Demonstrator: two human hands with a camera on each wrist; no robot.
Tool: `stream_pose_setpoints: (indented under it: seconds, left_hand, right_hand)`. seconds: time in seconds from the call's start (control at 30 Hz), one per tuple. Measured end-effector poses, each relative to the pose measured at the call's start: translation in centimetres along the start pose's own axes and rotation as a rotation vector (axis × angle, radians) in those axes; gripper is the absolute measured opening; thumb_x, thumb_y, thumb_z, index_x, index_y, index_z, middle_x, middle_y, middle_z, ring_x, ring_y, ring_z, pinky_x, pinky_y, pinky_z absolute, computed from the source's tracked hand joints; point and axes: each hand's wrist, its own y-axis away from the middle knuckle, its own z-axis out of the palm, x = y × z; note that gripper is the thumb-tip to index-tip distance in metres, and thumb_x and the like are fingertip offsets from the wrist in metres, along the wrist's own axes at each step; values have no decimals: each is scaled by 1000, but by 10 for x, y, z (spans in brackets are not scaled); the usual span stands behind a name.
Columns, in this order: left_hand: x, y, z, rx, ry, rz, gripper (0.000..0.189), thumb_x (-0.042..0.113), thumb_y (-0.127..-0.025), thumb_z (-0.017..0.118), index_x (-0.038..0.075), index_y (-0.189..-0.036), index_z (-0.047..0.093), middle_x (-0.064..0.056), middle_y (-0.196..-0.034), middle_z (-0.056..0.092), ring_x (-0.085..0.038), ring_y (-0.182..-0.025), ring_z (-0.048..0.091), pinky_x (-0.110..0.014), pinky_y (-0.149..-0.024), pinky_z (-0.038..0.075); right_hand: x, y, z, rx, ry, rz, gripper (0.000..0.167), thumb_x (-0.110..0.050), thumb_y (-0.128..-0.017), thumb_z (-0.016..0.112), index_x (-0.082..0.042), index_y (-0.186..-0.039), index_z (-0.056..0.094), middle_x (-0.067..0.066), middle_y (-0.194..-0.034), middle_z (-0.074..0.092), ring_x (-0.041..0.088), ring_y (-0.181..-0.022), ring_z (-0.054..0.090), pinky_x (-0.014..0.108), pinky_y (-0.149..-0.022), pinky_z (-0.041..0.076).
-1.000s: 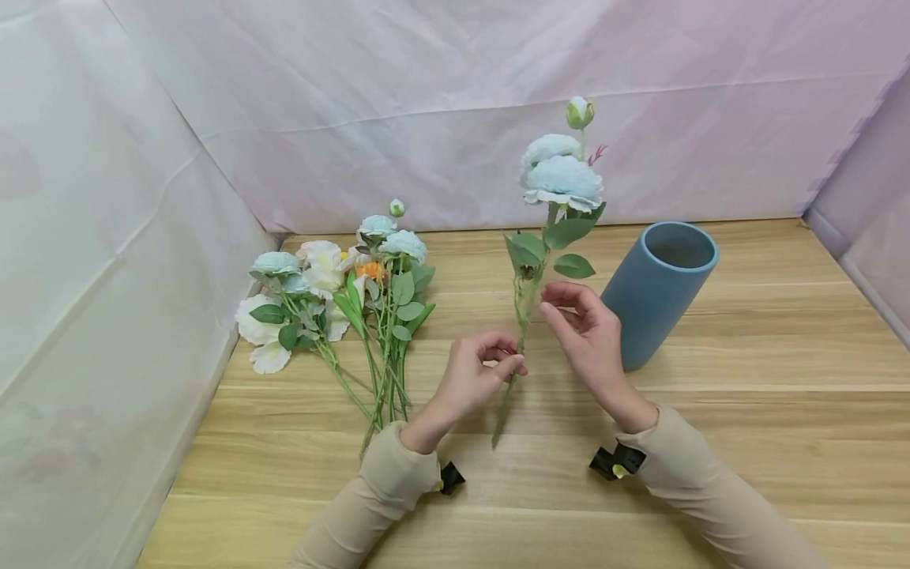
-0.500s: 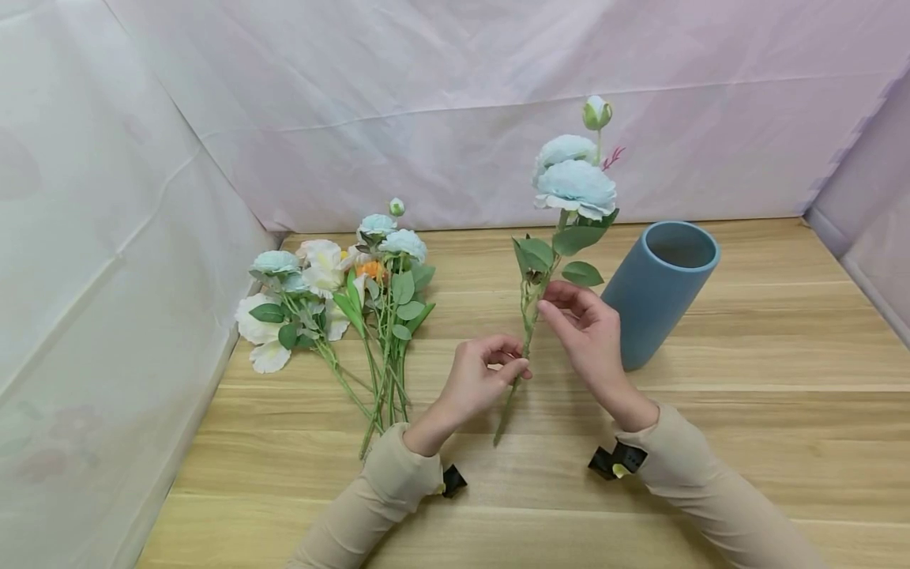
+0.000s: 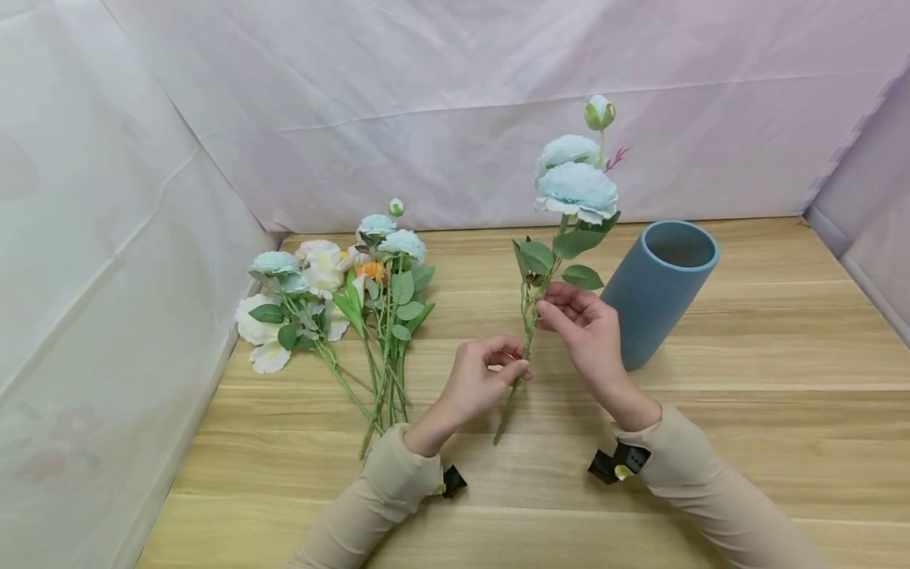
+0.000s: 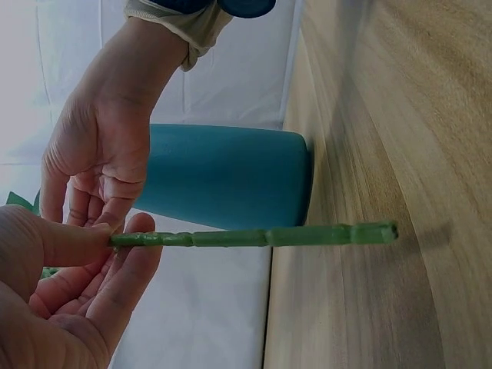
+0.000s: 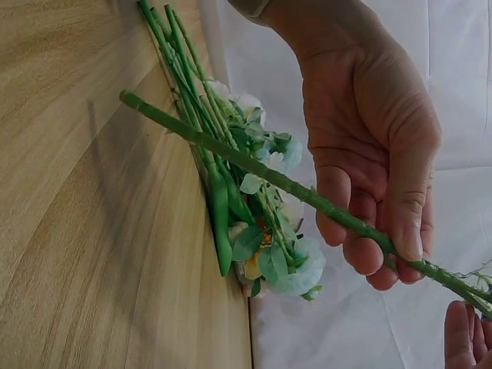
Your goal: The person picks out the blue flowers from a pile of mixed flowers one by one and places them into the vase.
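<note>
A pale blue artificial flower (image 3: pixel 577 188) with two full blooms, a bud and green leaves stands nearly upright above the table. My left hand (image 3: pixel 485 378) pinches its lower stem between thumb and fingers; the bare stem end (image 4: pixel 330 234) sticks out below. Higher up, just under the leaves, my right hand (image 3: pixel 586 332) pinches the stem with thumb and index finger. At the edge of the right wrist view, only the tips of the right fingers (image 5: pixel 463 338) show beside the stem. Close behind the right hand is a tall blue vase (image 3: pixel 657 296), its mouth facing up.
Several more artificial flowers (image 3: pixel 401 288), pale blue, white and orange, lie in a loose pile on the left of the wooden table (image 3: pixel 768 427). Pale cloth (image 3: pixel 441 71) hangs behind the table and along its sides.
The flower has shifted slightly to the right, toward the right hand, whose thumb and index finger have come together on the stem. The left hand moved a little with it.
</note>
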Motion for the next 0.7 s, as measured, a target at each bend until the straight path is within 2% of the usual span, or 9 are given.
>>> stream_pose_setpoints:
  seconds: [0.17, 0.37, 0.47, 0.6, 0.7]
  left_hand:
    - [1, 1, 0, -5, 6, 6, 9, -9, -83, 64, -9, -92, 63, -21, -78, 68, -29, -68, 69, -19, -58, 53]
    - [28, 4, -3, -25, 2, -7, 10, -13, -82, 61, -15, -92, 60, -28, -80, 65, -40, -71, 66, -15, -58, 51]
    - [20, 2, -2, -27, 9, -15, 11, -12, -83, 61, -16, -93, 60, -28, -80, 65, -40, -72, 66, -13, -58, 49]
    - [2, 0, 1, -3, 22, -4, 11, -9, -83, 63, -12, -94, 63, -24, -79, 66, -39, -70, 67, -17, -57, 52]
    - [-4, 0, 1, 19, 19, 6, 10, -7, -83, 65, -8, -93, 65, -19, -77, 68, -35, -70, 67, -20, -58, 53]
  right_hand:
    - [0, 0, 0, -5, -51, 26, 18, 9, -87, 58, 2, -103, 58, -2, -90, 63, 8, -78, 63, 24, -70, 56]
    - [0, 0, 0, -5, -75, 47, 18, 8, -87, 58, -3, -101, 59, -2, -89, 62, 8, -77, 62, 24, -67, 56]
    - [0, 0, 0, -3, -82, 45, 19, 9, -87, 58, -5, -99, 59, -2, -88, 61, 9, -76, 62, 24, -67, 56]
    - [0, 0, 1, 3, -80, 31, 19, 9, -86, 59, -6, -98, 60, -1, -87, 61, 9, -75, 62, 24, -67, 56]
    - [0, 0, 2, 5, -70, 10, 20, 10, -86, 59, -5, -98, 60, 0, -87, 61, 9, -74, 62, 24, -66, 56]
